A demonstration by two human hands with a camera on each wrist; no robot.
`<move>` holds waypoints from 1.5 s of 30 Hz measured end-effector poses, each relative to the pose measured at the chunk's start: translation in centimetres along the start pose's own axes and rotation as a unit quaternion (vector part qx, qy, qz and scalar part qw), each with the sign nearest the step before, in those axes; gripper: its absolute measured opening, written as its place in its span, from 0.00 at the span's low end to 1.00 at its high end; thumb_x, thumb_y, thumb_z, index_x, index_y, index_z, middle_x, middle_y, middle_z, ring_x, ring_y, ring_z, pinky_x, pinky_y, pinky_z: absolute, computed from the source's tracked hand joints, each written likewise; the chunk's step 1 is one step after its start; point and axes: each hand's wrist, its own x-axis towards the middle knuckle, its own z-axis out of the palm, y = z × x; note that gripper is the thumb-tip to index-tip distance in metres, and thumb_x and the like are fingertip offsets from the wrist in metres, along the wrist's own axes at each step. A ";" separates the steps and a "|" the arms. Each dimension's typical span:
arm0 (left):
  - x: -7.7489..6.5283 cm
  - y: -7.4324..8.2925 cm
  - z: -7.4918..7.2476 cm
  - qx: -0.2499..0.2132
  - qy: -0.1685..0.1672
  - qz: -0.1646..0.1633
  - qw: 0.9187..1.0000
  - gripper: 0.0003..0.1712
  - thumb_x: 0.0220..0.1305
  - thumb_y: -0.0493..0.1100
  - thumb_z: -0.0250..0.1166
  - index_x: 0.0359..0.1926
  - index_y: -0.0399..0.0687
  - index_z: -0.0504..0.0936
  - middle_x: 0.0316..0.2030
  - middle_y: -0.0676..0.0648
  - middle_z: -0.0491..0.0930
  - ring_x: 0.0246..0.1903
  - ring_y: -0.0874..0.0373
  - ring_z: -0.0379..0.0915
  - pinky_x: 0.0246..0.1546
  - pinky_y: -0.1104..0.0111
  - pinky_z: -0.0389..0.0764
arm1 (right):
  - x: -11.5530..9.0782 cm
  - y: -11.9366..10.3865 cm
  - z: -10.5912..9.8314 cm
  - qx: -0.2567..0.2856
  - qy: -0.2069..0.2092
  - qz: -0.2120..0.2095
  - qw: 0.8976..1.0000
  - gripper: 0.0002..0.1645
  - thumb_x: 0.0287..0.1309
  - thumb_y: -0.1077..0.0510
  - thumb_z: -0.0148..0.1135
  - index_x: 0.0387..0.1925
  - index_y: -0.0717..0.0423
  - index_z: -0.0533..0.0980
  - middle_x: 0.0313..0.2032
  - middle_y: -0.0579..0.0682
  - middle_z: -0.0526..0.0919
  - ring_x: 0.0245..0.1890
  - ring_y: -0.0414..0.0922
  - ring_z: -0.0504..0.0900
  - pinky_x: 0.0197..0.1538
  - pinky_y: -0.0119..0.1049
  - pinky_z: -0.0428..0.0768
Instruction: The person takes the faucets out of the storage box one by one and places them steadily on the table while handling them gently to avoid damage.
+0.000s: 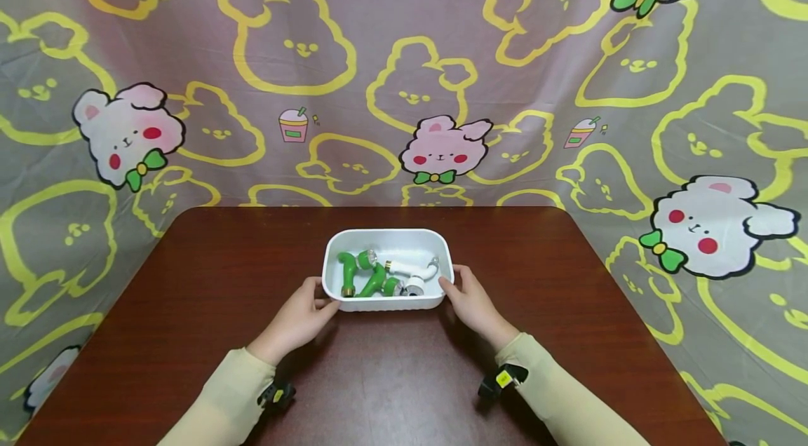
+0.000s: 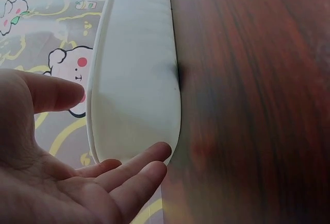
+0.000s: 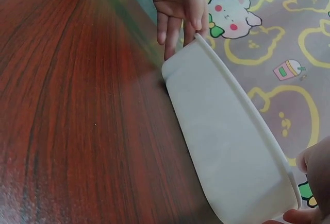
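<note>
A white plastic tub [image 1: 389, 304] sits upright on the brown table between both hands. In it lie several green, curved tap-like pieces [image 1: 373, 280] with brass-coloured ends, and a white one [image 1: 409, 268] of similar shape beside a round white part [image 1: 414, 286]. My left hand [image 1: 301, 316] touches the tub's left end; in the left wrist view its thumb points at the rim and its long fingers lie loosely extended by the lower corner. At the opposite end, my right hand [image 1: 472, 302] holds the tub, thumb over the rim and fingers along the outer wall.
The dark red-brown tabletop [image 1: 391, 376] extends on every side of the tub. A grey cloth [image 1: 353, 109] with yellow outlines and cartoon bunnies hangs behind the table and along both sides. Each forearm wears a pale sleeve and a black wrist device [image 1: 503, 380].
</note>
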 end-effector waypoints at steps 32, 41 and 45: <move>0.0 -0.4 -0.3 0.001 -0.003 -0.003 1.000 0.27 0.72 0.42 0.63 0.64 0.29 0.68 0.54 0.31 0.82 0.51 0.45 0.86 0.43 0.62 0.83 | 0.1 0.3 0.2 -0.015 0.015 -0.018 1.000 0.24 0.74 0.58 0.58 0.62 0.70 0.68 0.53 0.67 0.79 0.46 0.51 0.86 0.46 0.37 0.80; 0.3 -0.7 -0.7 0.061 0.028 0.005 0.998 0.21 0.74 0.46 0.61 0.60 0.35 0.75 0.50 0.38 0.85 0.48 0.48 0.84 0.50 0.54 0.83 | 0.4 0.4 -0.2 -0.045 0.025 -0.021 0.998 0.24 0.74 0.56 0.58 0.61 0.69 0.70 0.53 0.66 0.81 0.48 0.54 0.84 0.53 0.46 0.81; 0.5 -0.8 -0.8 0.103 0.057 0.028 0.993 0.17 0.74 0.46 0.61 0.54 0.37 0.79 0.47 0.39 0.85 0.46 0.48 0.82 0.51 0.51 0.81 | 0.4 0.5 -0.2 -0.052 0.028 -0.025 0.998 0.24 0.74 0.55 0.58 0.61 0.69 0.70 0.54 0.66 0.80 0.52 0.56 0.83 0.57 0.51 0.80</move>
